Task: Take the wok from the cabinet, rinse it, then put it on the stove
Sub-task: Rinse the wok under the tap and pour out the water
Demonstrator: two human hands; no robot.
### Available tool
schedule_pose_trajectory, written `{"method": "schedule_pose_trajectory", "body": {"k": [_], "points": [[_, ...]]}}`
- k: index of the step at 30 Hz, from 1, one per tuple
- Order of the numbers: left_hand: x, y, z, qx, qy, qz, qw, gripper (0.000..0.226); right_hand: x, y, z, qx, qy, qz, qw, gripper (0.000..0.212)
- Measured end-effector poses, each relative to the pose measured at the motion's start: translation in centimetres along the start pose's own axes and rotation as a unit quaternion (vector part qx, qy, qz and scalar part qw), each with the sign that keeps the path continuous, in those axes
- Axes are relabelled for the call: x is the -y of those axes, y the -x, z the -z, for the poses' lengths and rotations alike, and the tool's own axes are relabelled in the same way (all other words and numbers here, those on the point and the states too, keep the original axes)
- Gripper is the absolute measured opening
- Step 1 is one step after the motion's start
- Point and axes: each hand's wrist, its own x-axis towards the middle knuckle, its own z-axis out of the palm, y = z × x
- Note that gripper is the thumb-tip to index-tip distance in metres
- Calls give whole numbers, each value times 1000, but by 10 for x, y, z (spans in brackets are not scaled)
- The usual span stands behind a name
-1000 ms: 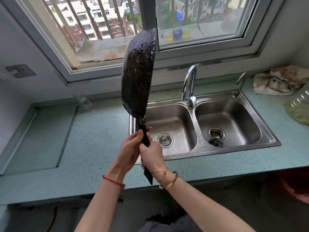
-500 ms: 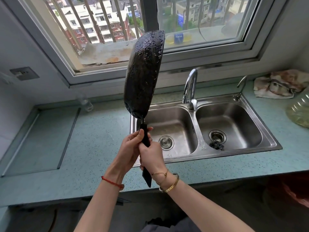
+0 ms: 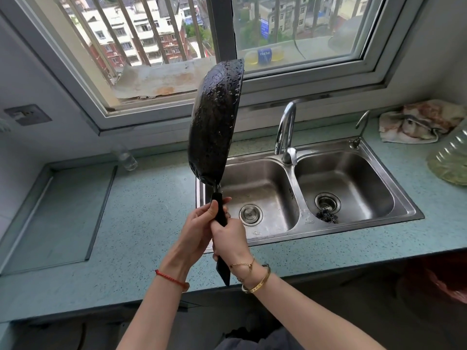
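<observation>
two hands, one wet wok held on edge over the sink

two hands held everything that mattered, above a speckled teal counter (image 3: pixel 141 223) running under the window (image 3: pixel 222 46). set into that counter was the double sink (image 3: pixel 298 238), its left basin under the wok's handle, with the curved faucet (image 3: pixel 286 127) standing at the divider behind.

the wok (image 3: pixel 214 120) stood nearly on edge, bowl up and handle down, its dark outer face beaded with water and turned toward the camera. it hung over the sink's left rim, touching neither basin nor counter.

the left hand (image 3: pixel 194 236) was clenched round the upper handle, thumb pressed along the grip just below the bowl. the right hand (image 3: pixel 231 239) was wrapped tight just beneath it, touching the left, with the handle's black tip poking out below the wrist.

compared with half a second before, the wok had tilted slightly further right at the top while both hands kept the same grip in the same spot.

a crumpled cloth (image 3: pixel 414 122) lay at the counter's far right.
</observation>
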Motion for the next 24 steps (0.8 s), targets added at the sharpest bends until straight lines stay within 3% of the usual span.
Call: {"method": "schedule_pose_trajectory", "body": {"k": [9,16,19,24], "points": [[12,-4,16,-1,7,22,1000,41,-16,-4,-9,-25,30,-13,999,24],[27,-8,6,8,57,63,996,47,-28,-6,5,-74,127,17,989,20],[34,-13,2,16,67,85,994,47,-31,-8,16,-88,164,25,982,31],[46,-24,-4,-10,-52,135,989,41,-43,-12,36,-104,226,30,968,35]]}}
